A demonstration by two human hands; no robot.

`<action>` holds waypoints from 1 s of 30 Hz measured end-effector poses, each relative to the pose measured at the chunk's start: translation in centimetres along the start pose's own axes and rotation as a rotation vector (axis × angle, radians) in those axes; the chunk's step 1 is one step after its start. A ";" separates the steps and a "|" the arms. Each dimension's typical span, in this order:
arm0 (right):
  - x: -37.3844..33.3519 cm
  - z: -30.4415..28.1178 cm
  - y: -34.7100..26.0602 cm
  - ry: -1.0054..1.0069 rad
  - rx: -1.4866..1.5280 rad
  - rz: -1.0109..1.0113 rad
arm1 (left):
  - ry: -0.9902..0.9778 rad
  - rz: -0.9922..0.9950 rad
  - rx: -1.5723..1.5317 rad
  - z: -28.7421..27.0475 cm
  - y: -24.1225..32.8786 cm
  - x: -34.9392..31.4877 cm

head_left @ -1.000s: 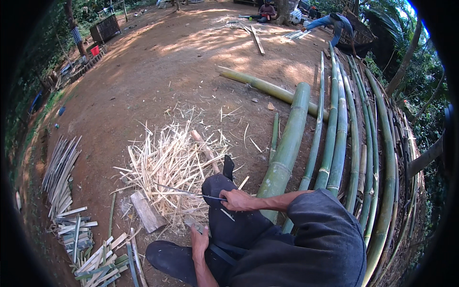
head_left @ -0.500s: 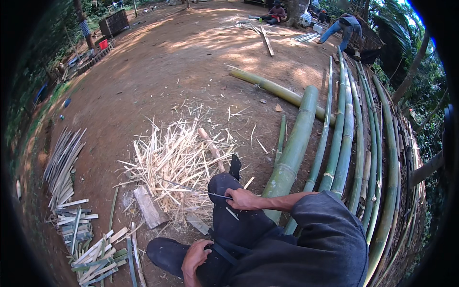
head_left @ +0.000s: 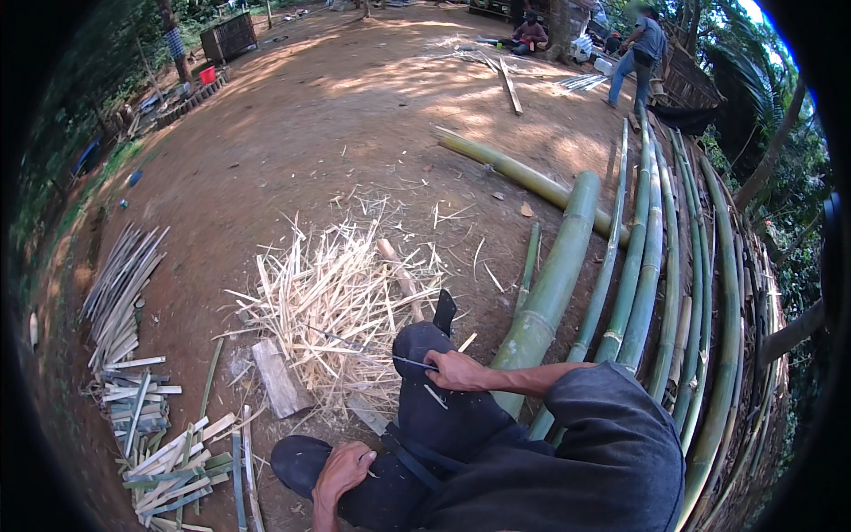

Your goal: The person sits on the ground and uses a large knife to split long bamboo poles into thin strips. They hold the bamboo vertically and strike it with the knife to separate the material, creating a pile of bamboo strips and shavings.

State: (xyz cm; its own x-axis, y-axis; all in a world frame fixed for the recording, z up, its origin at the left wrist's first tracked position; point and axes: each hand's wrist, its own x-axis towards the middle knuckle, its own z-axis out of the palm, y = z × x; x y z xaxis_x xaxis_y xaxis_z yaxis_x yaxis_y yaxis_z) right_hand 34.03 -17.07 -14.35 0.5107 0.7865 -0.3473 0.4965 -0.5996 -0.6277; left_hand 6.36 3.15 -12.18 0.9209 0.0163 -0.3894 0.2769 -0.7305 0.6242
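Observation:
My right hand (head_left: 456, 370) is closed at my right knee, pinching a thin, dark strip (head_left: 355, 346). The strip reaches left from my fingers over a heap of pale bamboo shavings (head_left: 324, 306). Above my left thigh, my left hand (head_left: 344, 465) is curled with the thumb against the fingers; what it holds, if anything, is too small to make out. A pale shaving lies on my dark trousers beside it. Between my legs, a flat grey blade-like piece (head_left: 368, 413) lies partly hidden at the heap's near edge.
A wood block (head_left: 282, 379) and a round stick (head_left: 401, 279) lie at the heap. Split bamboo pieces (head_left: 177, 474) and thin strips (head_left: 124, 293) are piled left. A thick bamboo pole (head_left: 550, 284) and several long poles (head_left: 644, 266) stretch along the right. Two people (head_left: 640, 58) are far back.
My left hand has shifted left and down along my thigh. My right hand keeps its grip on the strip. The far person at right has straightened from bending. The view has tilted slightly.

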 end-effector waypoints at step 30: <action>0.2 0.4 0.0 0.005 -0.033 0.017 | 0.714 -0.384 -0.990 2.0 -13.8 6.8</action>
State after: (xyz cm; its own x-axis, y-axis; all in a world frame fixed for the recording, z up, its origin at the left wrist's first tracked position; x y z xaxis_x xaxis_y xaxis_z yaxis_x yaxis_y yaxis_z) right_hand 33.91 -16.87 -14.70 0.5225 0.7754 -0.3546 0.5106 -0.6176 -0.5981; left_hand 8.25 11.97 -24.78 0.5938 0.6983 -0.3998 0.3583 0.2154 0.9084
